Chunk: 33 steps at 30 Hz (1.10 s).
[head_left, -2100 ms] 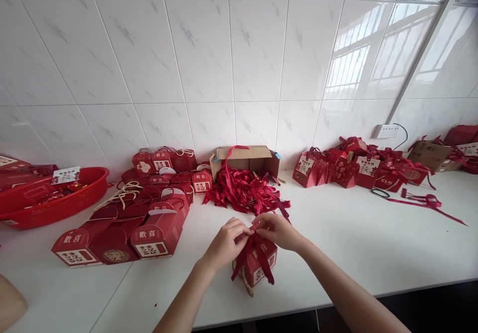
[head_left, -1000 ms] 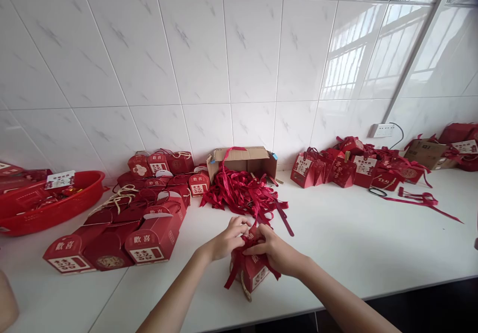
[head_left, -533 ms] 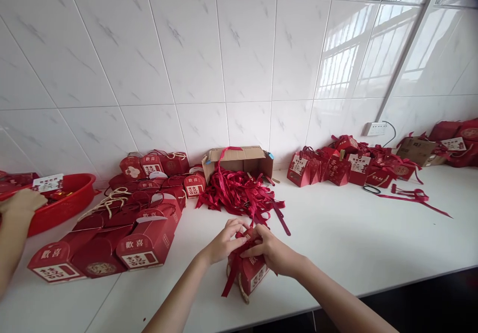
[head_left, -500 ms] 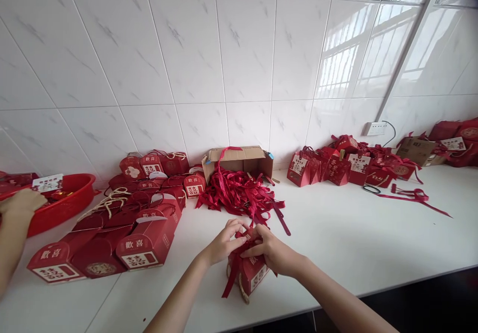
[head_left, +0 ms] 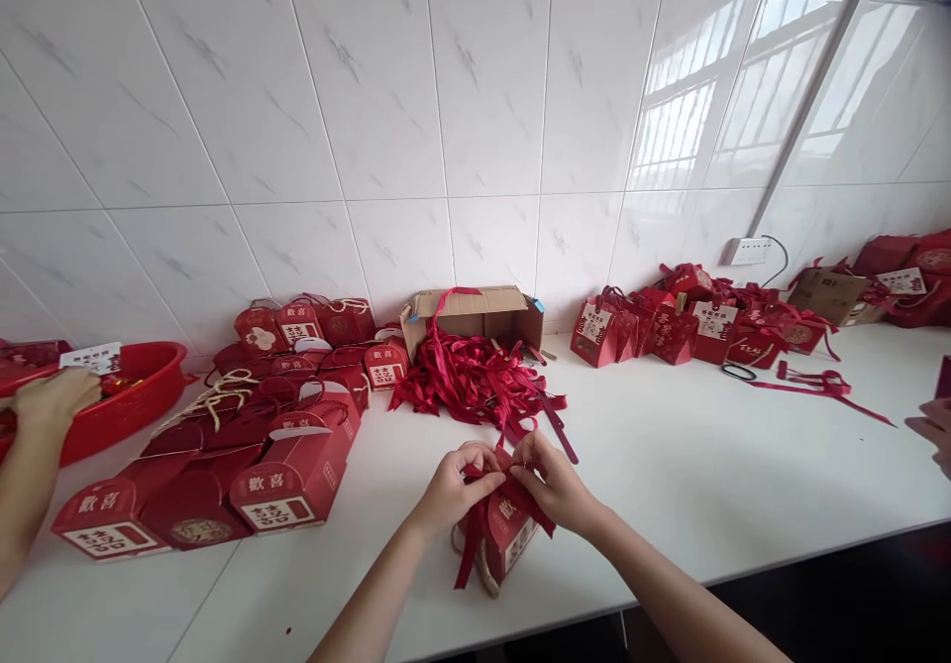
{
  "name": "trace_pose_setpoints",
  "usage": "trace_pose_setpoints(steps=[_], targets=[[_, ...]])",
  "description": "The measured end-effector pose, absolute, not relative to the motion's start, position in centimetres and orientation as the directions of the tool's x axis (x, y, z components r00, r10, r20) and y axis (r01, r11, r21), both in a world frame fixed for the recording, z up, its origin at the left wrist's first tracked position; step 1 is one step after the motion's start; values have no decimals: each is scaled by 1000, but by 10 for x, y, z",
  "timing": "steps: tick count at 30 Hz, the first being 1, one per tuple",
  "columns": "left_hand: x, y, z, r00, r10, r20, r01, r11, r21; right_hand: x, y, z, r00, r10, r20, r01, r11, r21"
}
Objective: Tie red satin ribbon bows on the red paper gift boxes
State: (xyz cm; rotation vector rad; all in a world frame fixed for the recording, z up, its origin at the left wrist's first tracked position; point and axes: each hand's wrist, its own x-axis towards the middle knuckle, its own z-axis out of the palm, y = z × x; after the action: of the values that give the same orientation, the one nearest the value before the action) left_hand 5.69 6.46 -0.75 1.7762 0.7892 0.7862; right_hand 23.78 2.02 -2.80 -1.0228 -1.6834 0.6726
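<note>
A small red gift box (head_left: 512,544) with white-and-gold printing stands on the white counter near its front edge, a twisted rope handle (head_left: 486,574) hanging at its lower left. Red ribbon (head_left: 468,547) lies over its top, with one tail hanging down on the left. My left hand (head_left: 465,485) pinches the ribbon at the top of the box. Close beside it, my right hand (head_left: 546,480) pinches the ribbon from the right, fingertips almost touching the left ones. Behind the box a heap of red ribbons (head_left: 475,376) spills from an open cardboard box (head_left: 490,303).
Several red gift boxes (head_left: 278,514) stand at left. Beyond them, another person's hand (head_left: 59,395) reaches into a red basin (head_left: 159,381). Small red bags (head_left: 594,331), a black ring (head_left: 738,372) and loose ribbon (head_left: 817,387) lie right. Another hand (head_left: 932,430) shows at the right edge.
My hands have shifted on the ribbon, and a ribbon end now spreads to the right over the box top. Another person's hand has appeared at the right edge.
</note>
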Motion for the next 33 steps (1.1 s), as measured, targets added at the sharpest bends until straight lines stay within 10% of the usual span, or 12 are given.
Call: trace_pose_setpoints(steps=[23,33], targets=[[55,57,-21,499,847,183,-1,-211,978,239,26,-45,-28,929,370,-69,367,-928],[43,54,-3,599,793,111,93,-206,974,245,16,-38,-123,936,331,241,352,-905]])
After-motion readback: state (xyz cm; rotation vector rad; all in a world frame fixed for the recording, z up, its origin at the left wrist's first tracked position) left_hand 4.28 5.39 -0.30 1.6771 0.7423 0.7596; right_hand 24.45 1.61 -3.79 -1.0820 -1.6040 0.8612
